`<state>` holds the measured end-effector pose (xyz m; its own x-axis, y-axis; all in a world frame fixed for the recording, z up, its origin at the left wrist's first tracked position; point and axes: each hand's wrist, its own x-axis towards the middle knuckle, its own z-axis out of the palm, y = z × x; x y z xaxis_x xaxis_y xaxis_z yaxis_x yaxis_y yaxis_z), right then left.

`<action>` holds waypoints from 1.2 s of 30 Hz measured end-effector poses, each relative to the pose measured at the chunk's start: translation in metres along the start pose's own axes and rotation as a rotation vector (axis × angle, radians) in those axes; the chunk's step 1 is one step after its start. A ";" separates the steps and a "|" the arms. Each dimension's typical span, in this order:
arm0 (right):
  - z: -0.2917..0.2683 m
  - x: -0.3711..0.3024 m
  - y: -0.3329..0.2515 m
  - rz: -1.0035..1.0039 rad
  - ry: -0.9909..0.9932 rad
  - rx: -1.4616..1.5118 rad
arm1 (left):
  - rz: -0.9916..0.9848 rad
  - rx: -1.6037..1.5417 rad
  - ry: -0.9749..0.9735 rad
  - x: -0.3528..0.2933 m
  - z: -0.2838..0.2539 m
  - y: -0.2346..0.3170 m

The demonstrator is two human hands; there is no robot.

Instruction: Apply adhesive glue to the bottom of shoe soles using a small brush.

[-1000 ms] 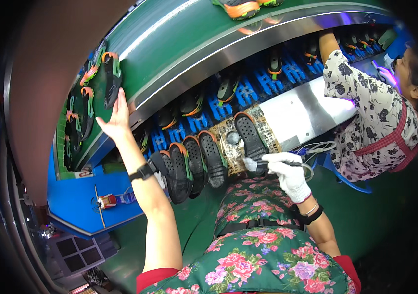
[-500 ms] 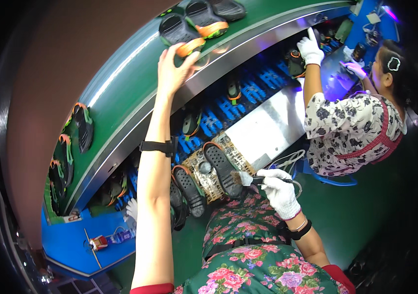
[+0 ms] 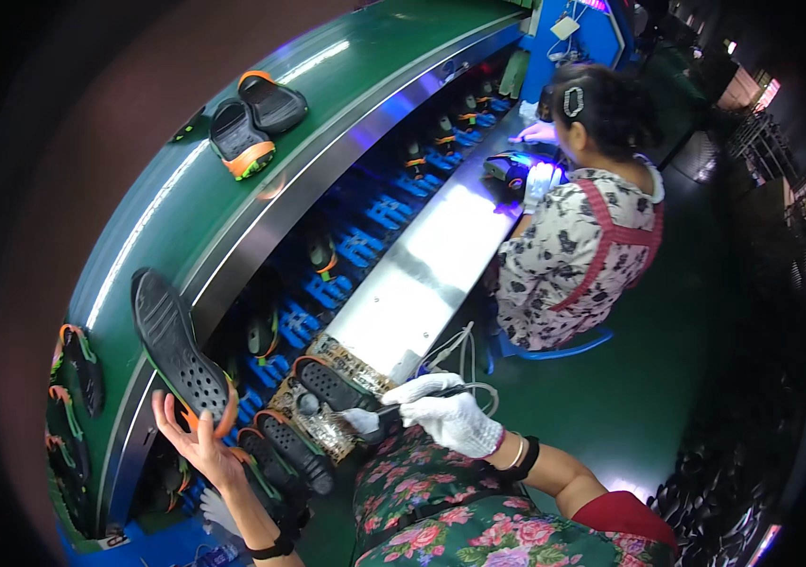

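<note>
My bare left hand [image 3: 197, 439] grips a black shoe sole [image 3: 174, 335] by its heel end. This sole has a row of holes and an orange edge, and it is raised and tilted beside the belt. In my gloved right hand [image 3: 448, 416] is a brush [image 3: 362, 420], its pale tip close to another sole [image 3: 327, 383] lying on a tape-covered board [image 3: 338, 437]. A small round cup [image 3: 308, 404] stands beside that sole. Nearer to my left arm, more perforated soles [image 3: 297, 450] lie side by side.
A green conveyor belt [image 3: 152, 194] with a metal edge carries several soles [image 3: 240, 140]. Blue racks [image 3: 358, 248] holding shoes run below it. At the right, a co-worker [image 3: 582, 227] with a white glove handles a dark shoe [image 3: 507, 170] at the shiny metal bench [image 3: 422, 255].
My left hand has come back from the belt, towards me, and now holds a sole. The right hand with the brush has shifted left in view. My view has turned.
</note>
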<state>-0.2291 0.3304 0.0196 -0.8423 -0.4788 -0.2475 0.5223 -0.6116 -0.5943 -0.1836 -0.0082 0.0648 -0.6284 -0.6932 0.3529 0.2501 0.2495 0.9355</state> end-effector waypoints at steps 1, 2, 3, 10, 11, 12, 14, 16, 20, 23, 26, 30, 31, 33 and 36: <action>0.000 0.000 0.003 -0.021 -0.031 0.002 | -0.153 -0.136 0.004 -0.008 0.014 0.015; 0.006 0.001 0.000 -0.068 -0.093 0.009 | -0.214 -0.224 -0.011 -0.009 0.013 0.002; 0.014 0.001 0.000 -0.069 -0.101 -0.024 | -0.342 -0.295 -0.045 -0.004 0.005 -0.017; 0.065 0.010 -0.010 -0.285 -0.354 -0.326 | -1.014 -0.640 -0.282 -0.058 -0.004 -0.051; 0.070 0.011 -0.011 -0.287 -0.359 -0.381 | -0.958 -0.659 -0.319 -0.080 0.004 -0.042; 0.073 0.010 -0.009 -0.283 -0.369 -0.431 | -0.890 -0.658 -0.264 -0.102 -0.003 -0.059; 0.072 0.013 0.003 -0.480 -0.408 -0.506 | -0.823 -0.581 -0.296 -0.127 0.001 -0.039; 0.077 0.013 -0.013 -0.504 -0.493 -0.579 | -0.835 -0.772 -0.414 -0.150 -0.018 -0.062; 0.068 0.020 -0.002 -0.575 -0.490 -0.656 | -0.701 -2.061 -0.373 -0.143 0.067 0.003; 0.074 0.027 -0.005 -0.714 -0.510 -0.825 | -0.910 -1.491 -0.172 -0.144 0.035 -0.028; 0.080 0.035 0.001 -0.902 -0.505 -1.029 | -0.772 -1.378 -0.297 -0.155 0.033 -0.033; 0.079 0.041 0.013 -1.114 -0.437 -1.320 | -0.863 -0.672 -0.206 -0.164 0.049 -0.006; 0.077 0.039 0.020 -1.111 -0.444 -1.311 | -0.883 -0.676 -0.243 -0.166 0.048 -0.007; 0.071 0.029 0.036 -0.775 -0.522 -1.149 | -0.929 -0.623 -0.283 -0.166 0.046 -0.007; 0.081 0.026 0.034 -0.815 -0.627 -1.155 | -0.894 -1.675 -0.274 -0.178 0.021 -0.054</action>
<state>-0.2221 0.2458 0.0551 -0.4948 -0.6282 0.6005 -0.6677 -0.1674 -0.7254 -0.1003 0.1161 -0.0483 -0.9967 -0.0807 -0.0013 0.0805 -0.9925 -0.0917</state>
